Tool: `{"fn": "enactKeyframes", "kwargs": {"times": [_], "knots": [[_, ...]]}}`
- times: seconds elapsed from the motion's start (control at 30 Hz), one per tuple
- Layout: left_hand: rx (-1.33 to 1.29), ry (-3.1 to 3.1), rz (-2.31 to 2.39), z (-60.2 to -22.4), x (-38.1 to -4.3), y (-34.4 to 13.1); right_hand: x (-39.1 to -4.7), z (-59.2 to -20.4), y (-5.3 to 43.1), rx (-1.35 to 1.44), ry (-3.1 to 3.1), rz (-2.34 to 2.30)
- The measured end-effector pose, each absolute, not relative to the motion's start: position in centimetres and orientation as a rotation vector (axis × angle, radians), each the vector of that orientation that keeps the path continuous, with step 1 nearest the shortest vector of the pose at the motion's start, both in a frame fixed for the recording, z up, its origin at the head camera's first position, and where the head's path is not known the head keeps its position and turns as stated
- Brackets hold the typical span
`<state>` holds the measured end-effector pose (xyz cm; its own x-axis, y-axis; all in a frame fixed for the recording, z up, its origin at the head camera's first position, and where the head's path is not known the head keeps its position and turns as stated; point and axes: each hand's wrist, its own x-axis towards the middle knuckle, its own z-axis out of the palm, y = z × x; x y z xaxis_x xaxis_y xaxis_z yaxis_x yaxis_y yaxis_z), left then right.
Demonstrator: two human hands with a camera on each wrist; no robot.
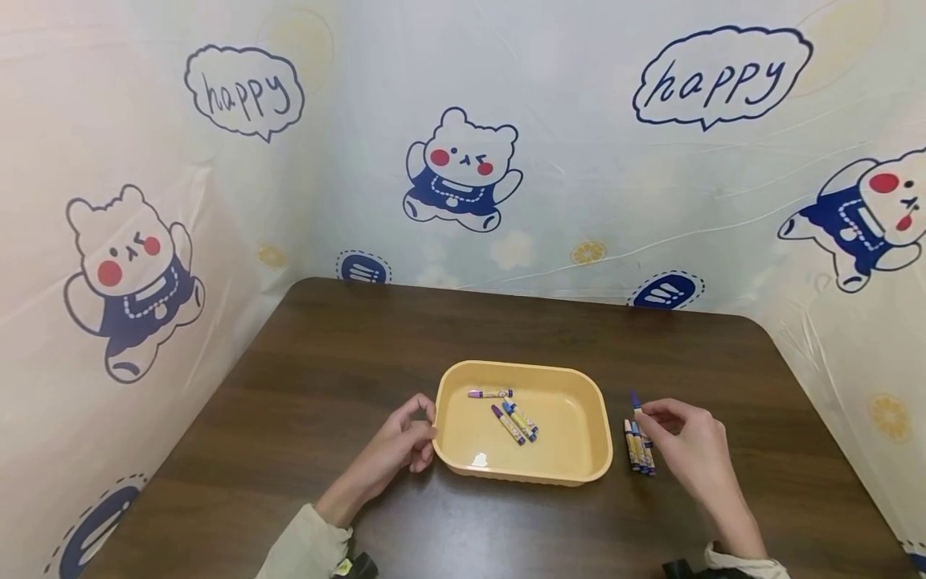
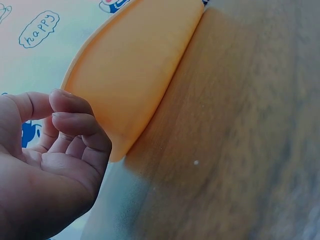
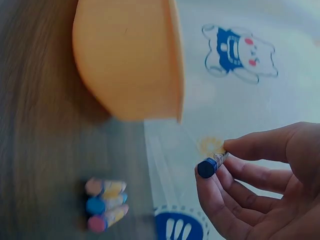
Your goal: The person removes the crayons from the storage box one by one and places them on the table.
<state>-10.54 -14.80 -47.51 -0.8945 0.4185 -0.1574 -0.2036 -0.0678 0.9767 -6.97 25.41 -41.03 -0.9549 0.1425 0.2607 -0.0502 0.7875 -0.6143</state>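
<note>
A yellow plastic tray (image 1: 579,462) stands mid-table with several paper-wrapped crayons (image 1: 509,424) lying inside it, and a pink crayon (image 1: 490,394) apart from the rest. At the tray's left end my left hand (image 1: 401,438) pinches the rim with curled fingers; the left wrist view shows this hand (image 2: 60,155) against the tray's outer wall (image 2: 135,65). My right hand (image 1: 690,442) holds a blue-purple crayon (image 1: 636,402) between thumb and fingers, its dark blue end (image 3: 207,168) facing the right wrist camera. Just below it, a small row of crayons (image 1: 640,450) lies on the table.
The dark wooden table (image 1: 347,338) has a rounded far edge. Behind it and at both sides hangs a pale curtain (image 1: 579,193) printed with bears and the word happy. The row of crayons lies close to the tray's right end.
</note>
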Motion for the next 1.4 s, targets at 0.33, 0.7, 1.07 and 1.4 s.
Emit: {"fn": "enactKeyframes", "kwargs": {"times": [0.33,0.7,1.07,1.4], "knots": [[0.25,1.798,2.015,-47.4,-10.4,-14.8,-7.2,-43.9,28.6,-0.248,-2.785,0.983],[0.229,1.806,2.013,-47.5,-10.5,-14.9,-7.7,-45.6,29.5,-0.318,-2.974,1.005],[0.218,1.801,2.004,-47.4,-10.5,-14.8,-7.4,-45.7,29.0,-0.394,-2.966,1.072],[0.219,1.817,1.993,-47.4,-10.5,-14.8,-7.6,-45.8,28.8,-0.369,-2.958,1.021]]}}
